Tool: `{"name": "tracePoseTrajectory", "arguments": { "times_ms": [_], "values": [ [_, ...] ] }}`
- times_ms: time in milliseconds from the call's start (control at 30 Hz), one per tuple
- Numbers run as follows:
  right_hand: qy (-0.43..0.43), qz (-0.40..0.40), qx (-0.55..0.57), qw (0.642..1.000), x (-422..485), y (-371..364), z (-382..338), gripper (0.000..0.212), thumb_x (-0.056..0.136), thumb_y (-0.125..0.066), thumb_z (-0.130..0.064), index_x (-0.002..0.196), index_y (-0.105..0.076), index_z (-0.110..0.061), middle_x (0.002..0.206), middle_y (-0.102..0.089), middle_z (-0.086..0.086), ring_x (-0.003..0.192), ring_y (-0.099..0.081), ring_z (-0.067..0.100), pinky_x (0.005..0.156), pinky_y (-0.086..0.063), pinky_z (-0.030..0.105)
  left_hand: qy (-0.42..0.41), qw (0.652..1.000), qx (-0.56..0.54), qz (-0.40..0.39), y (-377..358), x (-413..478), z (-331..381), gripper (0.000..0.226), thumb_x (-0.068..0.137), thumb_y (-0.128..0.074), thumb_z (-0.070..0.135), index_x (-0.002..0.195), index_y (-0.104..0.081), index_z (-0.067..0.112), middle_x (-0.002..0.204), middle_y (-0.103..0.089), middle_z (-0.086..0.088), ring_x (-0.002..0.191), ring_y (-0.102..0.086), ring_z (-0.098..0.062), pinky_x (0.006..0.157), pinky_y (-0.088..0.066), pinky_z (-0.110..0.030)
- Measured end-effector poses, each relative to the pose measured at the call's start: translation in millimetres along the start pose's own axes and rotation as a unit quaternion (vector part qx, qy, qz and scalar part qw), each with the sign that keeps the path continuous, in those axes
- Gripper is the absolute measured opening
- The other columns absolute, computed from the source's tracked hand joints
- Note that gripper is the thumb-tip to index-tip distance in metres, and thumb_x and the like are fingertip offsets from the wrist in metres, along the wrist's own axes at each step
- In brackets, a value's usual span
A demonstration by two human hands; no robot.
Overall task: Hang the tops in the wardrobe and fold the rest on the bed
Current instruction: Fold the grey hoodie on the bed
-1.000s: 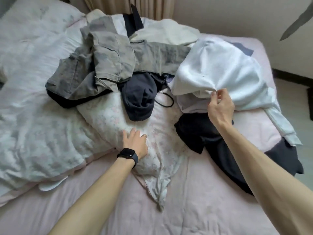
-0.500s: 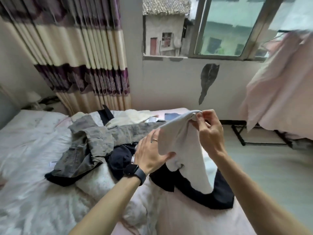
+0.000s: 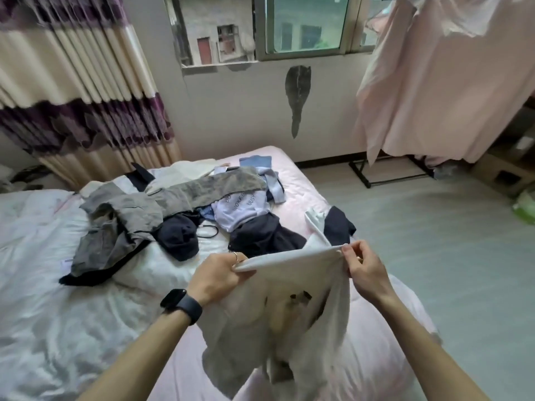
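White top point(image 3: 289, 314) now lifted off bed point(image 3: 304, 180), stretched between left hand point(image 3: 215, 274) and right hand point(image 3: 363, 269), both pinching its edge; probably wardrobe-bound.

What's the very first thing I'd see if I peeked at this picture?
You'd first see a white garment held up in the front middle, its top edge pinched by the left hand and the right hand. Behind it, a big grey garment sprawls across a jumble of clothes on the bed. A large pink cloth hangs at the upper right, beside the window.
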State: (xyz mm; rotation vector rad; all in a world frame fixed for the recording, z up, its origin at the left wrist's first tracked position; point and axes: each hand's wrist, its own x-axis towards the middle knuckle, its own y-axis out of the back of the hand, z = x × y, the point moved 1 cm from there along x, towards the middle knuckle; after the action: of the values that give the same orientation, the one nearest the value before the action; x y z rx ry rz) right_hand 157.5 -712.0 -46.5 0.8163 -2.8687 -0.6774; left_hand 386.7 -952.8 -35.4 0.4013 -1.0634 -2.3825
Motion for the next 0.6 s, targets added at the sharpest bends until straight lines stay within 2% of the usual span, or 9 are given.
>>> {"name": "tracePoseTrajectory", "arguments": {
  "times_ms": [67, 167, 200, 267, 333, 400, 433, 500, 600],
  "values": [
    [-0.001, -0.035, -0.055, 0.998, -17, 1, 29, 0.026, 0.102, -0.053, -0.040, 0.084, -0.054, -0.022, 0.072, -0.064, -0.007, 0.069, -0.060, 0.012, 0.070, -0.049, 0.039, 0.053, 0.998, -0.003, -0.035, -27, -20, -4, 0.023, 0.084, -0.070, 0.041, 0.072, -0.067, 0.022, 0.067, -0.066, 0.008, 0.066, -0.061, -0.012, 0.063, -0.047, -0.035],
    [-0.016, -0.069, -0.091, 0.993, -38, 3, 61, 0.024, 0.102, -0.052, -0.039, 0.088, -0.055, -0.020, 0.082, -0.066, -0.004, 0.080, -0.063, 0.016, 0.067, -0.046, 0.031, 0.142, 0.987, -0.055, -0.046, -66, -54, 0, 0.015, 0.086, -0.075, 0.031, 0.074, -0.070, 0.025, 0.065, -0.068, 0.006, 0.059, -0.055, -0.008, 0.060, -0.044, -0.032],
    [-0.016, -0.073, -0.090, 0.993, -42, 3, 67, 0.023, 0.102, -0.053, -0.038, 0.088, -0.055, -0.020, 0.084, -0.066, -0.005, 0.081, -0.063, 0.015, 0.067, -0.045, 0.029, 0.160, 0.985, -0.052, -0.036, -76, -61, 1, 0.010, 0.086, -0.074, 0.032, 0.079, -0.071, 0.026, 0.070, -0.071, 0.005, 0.063, -0.059, -0.008, 0.062, -0.047, -0.033],
    [-0.010, -0.084, -0.076, 0.993, -55, 3, 75, 0.022, 0.101, -0.055, -0.038, 0.085, -0.056, -0.024, 0.083, -0.066, -0.009, 0.079, -0.063, 0.006, 0.064, -0.043, 0.020, 0.186, 0.981, 0.034, -0.052, -92, -79, 5, 0.010, 0.087, -0.068, 0.037, 0.093, -0.070, 0.029, 0.087, -0.073, 0.006, 0.084, -0.067, -0.012, 0.070, -0.049, -0.033],
    [0.007, -0.126, -0.059, 0.990, -70, 2, 79, 0.020, 0.099, -0.060, -0.037, 0.082, -0.057, -0.027, 0.080, -0.067, -0.011, 0.077, -0.063, -0.002, 0.061, -0.044, 0.013, 0.151, 0.973, 0.145, -0.100, -108, -90, 19, 0.039, 0.084, -0.066, 0.043, 0.121, -0.062, 0.032, 0.118, -0.066, 0.004, 0.113, -0.062, -0.020, 0.084, -0.050, -0.034],
    [0.031, -0.185, -0.053, 0.981, -85, -5, 78, 0.018, 0.098, -0.063, -0.037, 0.083, -0.060, -0.027, 0.080, -0.069, -0.011, 0.075, -0.066, -0.002, 0.064, -0.046, 0.011, 0.102, 0.982, 0.120, -0.109, -122, -98, 45, 0.072, 0.081, -0.071, 0.051, 0.144, -0.047, 0.026, 0.141, -0.052, 0.002, 0.130, -0.051, -0.021, 0.103, -0.045, -0.038],
    [0.047, -0.206, -0.049, 0.976, -93, -6, 77, 0.017, 0.097, -0.065, -0.036, 0.084, -0.062, -0.025, 0.081, -0.071, -0.009, 0.075, -0.067, 0.001, 0.068, -0.050, 0.016, 0.072, 0.987, 0.111, -0.093, -131, -100, 61, 0.078, 0.080, -0.072, 0.056, 0.147, -0.045, 0.026, 0.144, -0.051, 0.005, 0.131, -0.050, -0.018, 0.106, -0.043, -0.037],
    [0.061, -0.233, -0.022, 0.970, -106, -9, 75, 0.016, 0.096, -0.068, -0.034, 0.085, -0.065, -0.023, 0.080, -0.073, -0.008, 0.077, -0.070, 0.006, 0.074, -0.055, 0.027, 0.011, 0.989, 0.137, -0.053, -146, -99, 90, 0.065, 0.082, -0.068, 0.061, 0.138, -0.054, 0.032, 0.136, -0.059, 0.011, 0.123, -0.055, -0.013, 0.100, -0.047, -0.034],
    [0.053, -0.204, 0.034, 0.977, -119, 0, 80, 0.010, 0.095, -0.069, -0.033, 0.087, -0.068, -0.026, 0.084, -0.075, -0.012, 0.081, -0.072, 0.004, 0.076, -0.055, 0.026, -0.025, 0.986, 0.163, -0.004, -154, -92, 113, 0.032, 0.091, -0.061, 0.057, 0.109, -0.072, 0.032, 0.102, -0.073, 0.010, 0.098, -0.066, -0.016, 0.082, -0.051, -0.035]
  ]
}}
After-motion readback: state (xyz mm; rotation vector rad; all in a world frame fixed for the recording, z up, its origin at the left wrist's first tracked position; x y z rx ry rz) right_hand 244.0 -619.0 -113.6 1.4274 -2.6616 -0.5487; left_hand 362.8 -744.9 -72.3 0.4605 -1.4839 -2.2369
